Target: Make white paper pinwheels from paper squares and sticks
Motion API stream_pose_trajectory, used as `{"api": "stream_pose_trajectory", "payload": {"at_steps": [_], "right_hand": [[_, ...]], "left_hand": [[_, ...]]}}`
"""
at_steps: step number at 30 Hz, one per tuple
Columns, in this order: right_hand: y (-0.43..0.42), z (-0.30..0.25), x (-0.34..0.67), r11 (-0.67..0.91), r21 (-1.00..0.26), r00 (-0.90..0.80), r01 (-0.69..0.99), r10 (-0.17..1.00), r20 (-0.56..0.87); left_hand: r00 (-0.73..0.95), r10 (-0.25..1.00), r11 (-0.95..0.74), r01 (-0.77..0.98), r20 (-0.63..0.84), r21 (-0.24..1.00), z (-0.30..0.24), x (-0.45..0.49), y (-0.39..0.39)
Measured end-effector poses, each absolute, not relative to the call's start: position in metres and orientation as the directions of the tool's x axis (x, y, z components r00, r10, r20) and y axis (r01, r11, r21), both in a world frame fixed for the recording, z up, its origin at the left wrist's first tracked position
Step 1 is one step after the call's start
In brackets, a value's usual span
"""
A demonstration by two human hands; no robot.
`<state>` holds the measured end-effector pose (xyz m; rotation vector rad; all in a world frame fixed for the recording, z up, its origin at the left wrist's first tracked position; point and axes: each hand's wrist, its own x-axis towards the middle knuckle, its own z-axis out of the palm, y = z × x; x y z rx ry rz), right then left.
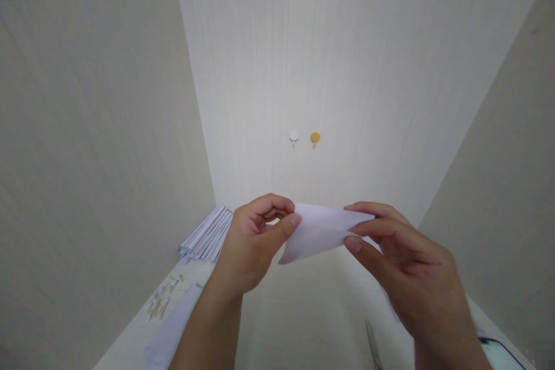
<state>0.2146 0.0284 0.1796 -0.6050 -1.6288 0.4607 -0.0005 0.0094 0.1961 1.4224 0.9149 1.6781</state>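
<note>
A small white piece of paper (323, 230) is held up in front of me between both hands, slightly bent and tilted. My left hand (262, 243) pinches its upper left corner between thumb and forefinger, the other fingers curled in. On the right side, my right hand (403, 260) grips the paper between thumb and fingers, which cover part of that edge. Beneath my right hand, the metal blades (372, 342) of what look like scissors lie on the table, their lower end cut off by the frame.
At the left back lies a stack of narrow folded white papers (208, 236). Closer in are a pile of small wooden pegs (162, 299) and a white sheet (173, 326). Panels enclose the table; the back one bears a white hook (293, 137) and a yellow hook (315, 137). A black cable (505, 344) runs at lower right.
</note>
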Motion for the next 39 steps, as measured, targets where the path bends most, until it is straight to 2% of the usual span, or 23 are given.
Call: {"api": "stream_pose_trajectory", "payload": {"at_steps": [5,10,14,26,39], "right_hand": [[0.023,0.181,0.218,0.804,-0.556,-0.135,0.210,0.587,0.798],[0.022,0.182,0.218,0.798,-0.581,-0.190,0.161,0.603,0.775],[0.020,0.182,0.215,0.783,-0.613,-0.126,0.107,0.622,0.773],[0.012,0.186,0.211,0.767,-0.635,-0.048,0.094,0.640,0.767],[0.007,0.190,0.208,0.787,-0.613,-0.088,0.073,0.617,0.782]], "left_hand": [[-0.077,0.901,-0.431,-0.058,0.426,0.901,0.194,0.002,0.001],[-0.013,0.914,-0.404,-0.102,0.405,0.909,0.196,0.006,-0.006],[0.015,0.912,-0.407,-0.087,0.409,0.909,0.196,0.007,-0.008],[-0.048,0.878,-0.476,0.011,0.476,0.879,0.199,0.008,-0.015],[-0.067,0.862,-0.501,0.034,0.503,0.865,0.209,0.013,-0.019]]}}
